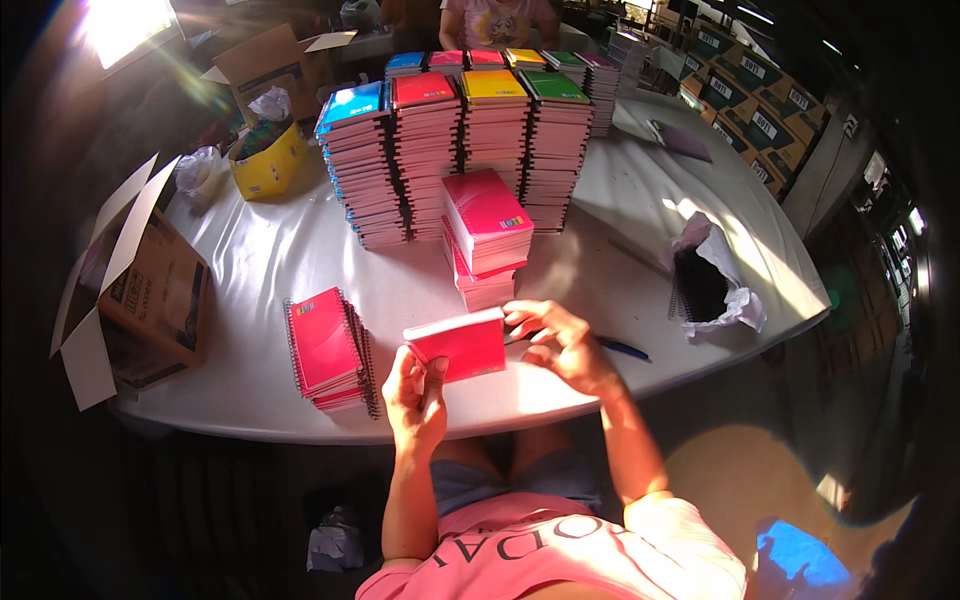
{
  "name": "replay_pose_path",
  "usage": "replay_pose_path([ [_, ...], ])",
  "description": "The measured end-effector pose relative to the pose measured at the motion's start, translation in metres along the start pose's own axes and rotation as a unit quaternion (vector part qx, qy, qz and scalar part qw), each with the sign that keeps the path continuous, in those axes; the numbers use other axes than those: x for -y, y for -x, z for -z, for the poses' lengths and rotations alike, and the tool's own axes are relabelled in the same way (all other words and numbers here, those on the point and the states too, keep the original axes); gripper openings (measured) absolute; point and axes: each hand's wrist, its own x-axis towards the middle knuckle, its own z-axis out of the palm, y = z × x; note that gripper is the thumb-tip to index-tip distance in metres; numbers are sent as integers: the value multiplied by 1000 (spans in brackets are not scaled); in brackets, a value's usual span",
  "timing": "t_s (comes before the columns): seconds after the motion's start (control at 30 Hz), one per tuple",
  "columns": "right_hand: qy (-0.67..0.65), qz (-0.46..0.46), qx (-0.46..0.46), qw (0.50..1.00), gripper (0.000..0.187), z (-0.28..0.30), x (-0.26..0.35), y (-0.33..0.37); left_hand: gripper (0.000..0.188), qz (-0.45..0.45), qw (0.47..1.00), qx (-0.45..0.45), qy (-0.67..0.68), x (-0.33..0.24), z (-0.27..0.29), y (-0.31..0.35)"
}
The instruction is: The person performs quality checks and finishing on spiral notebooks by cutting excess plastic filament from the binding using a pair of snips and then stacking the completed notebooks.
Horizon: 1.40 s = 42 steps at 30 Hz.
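Near the table's front edge, my left hand point(416, 392) grips a red-pink notebook point(462, 348) by its left end, thumb on the cover and page edges upward. My right hand point(562, 345) is at the notebook's right end, its fingers bent and apart, fingertips at the corner; whether they touch is hard to tell. Just beyond it stands an uneven pile of red-pink notebooks point(486, 222) showing no coils. To the left lies a stack of red spiral notebooks point(328, 340) with black coils. A dark blue pen-like tool point(624, 348) lies right of my right hand.
Tall stacks of blue point(354, 103), red point(423, 90), yellow point(494, 84) and green notebooks point(556, 88) stand behind. An open carton point(155, 290) and yellow container point(266, 165) are left; a white bag with dark contents point(735, 290) is right. Another person point(497, 22) is across the table.
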Motion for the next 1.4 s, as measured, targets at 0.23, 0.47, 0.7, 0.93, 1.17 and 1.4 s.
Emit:
replay_pose_path([
  [0.23,496,-174,-303,795,37,194,-179,-13,15,-174,733,162,-638,35,-2,16],
  [0.47,393,49,-168,903,43,137,-149,-36,55,-300,753,-29,-585,79,-10,25],
  [0.7,111,16,7,994,30,17,-37,22,51,-256,792,-65,-551,94,-17,20],
  [0.93,160,-16,-35,986,24,-7,-37,34,51,-246,798,-60,-546,90,-19,23],
  [1.17,108,-116,119,980,20,-5,-41,34,55,-238,808,-36,-538,91,-17,19],
  [1.4,105,-114,71,985,36,-8,-11,26,56,-256,783,-22,-567,82,-14,16],
])
